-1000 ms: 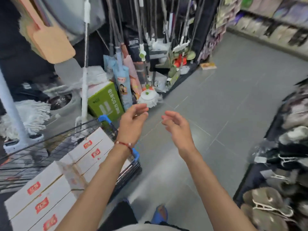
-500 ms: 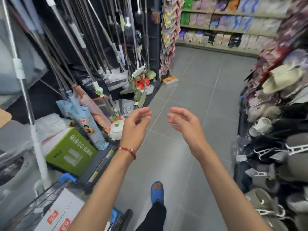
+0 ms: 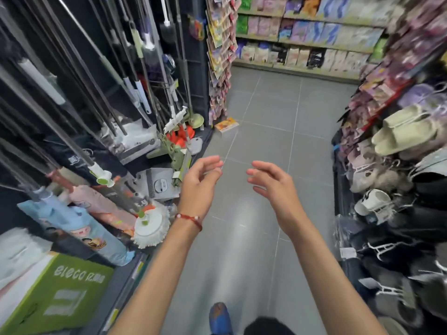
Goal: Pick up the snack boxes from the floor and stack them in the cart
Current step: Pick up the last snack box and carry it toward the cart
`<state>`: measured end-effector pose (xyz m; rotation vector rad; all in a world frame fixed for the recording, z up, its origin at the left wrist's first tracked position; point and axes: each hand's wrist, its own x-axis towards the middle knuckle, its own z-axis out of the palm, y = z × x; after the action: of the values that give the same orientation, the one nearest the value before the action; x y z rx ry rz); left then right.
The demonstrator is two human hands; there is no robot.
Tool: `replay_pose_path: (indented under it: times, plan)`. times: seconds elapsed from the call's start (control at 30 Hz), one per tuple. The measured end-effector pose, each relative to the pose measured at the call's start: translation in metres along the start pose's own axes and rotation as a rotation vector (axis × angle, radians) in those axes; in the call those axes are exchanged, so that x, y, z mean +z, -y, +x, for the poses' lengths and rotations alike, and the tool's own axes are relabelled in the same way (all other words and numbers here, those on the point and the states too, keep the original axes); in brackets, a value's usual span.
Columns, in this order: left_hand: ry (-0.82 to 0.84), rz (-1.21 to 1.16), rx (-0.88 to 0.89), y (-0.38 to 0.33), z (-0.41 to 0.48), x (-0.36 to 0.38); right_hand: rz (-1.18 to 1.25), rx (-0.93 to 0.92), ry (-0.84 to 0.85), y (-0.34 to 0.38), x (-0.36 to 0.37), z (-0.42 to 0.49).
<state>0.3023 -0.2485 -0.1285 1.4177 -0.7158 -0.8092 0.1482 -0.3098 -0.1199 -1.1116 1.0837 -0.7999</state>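
The left hand (image 3: 200,187) and right hand (image 3: 273,187) are held out front, fingers loosely curled, holding nothing. The step looks like reaching the next pick: walk close, crouch, and take 2 opposite edges. 1 flat orange box (image 3: 226,124), likely a snack box, lies on the floor (image 3: 266,146) at 12 o'clock, well apart from both hands. The cart is out of view.

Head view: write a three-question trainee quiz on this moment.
1. True or false: the left hand holds a box.
2. The green carton sits: A) lower left, B) upper right, C) between the hands.
3. Fill in: a red ___ circles the left wrist.
Key: 1 false; the right hand is empty too. 2 A. 3 bracelet.
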Motion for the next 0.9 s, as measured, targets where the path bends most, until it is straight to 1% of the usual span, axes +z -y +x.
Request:
replay_pose_path:
  times: [0.2, 0.3, 0.5, 0.67, 0.9]
  plan:
    - [0.069, 0.011, -0.057, 0.009, 0.095, 0.028, 0.043, 0.036, -0.058, 0.011, -0.001, 0.093]
    - [0.086, 0.029, -0.068, 0.016, 0.158, 0.053, 0.06, 0.047, -0.081, 0.018, -0.01, 0.158]
    - [0.068, 0.046, -0.084, 0.024, 0.291, 0.114, 0.09, 0.069, -0.107, 0.041, -0.037, 0.298]
    - [0.039, 0.023, -0.122, 0.02, 0.39, 0.177, 0.065, 0.106, -0.087, 0.07, -0.062, 0.405]
    - [0.005, 0.031, -0.181, 0.024, 0.519, 0.223, 0.052, 0.16, -0.065, 0.097, -0.068, 0.542]
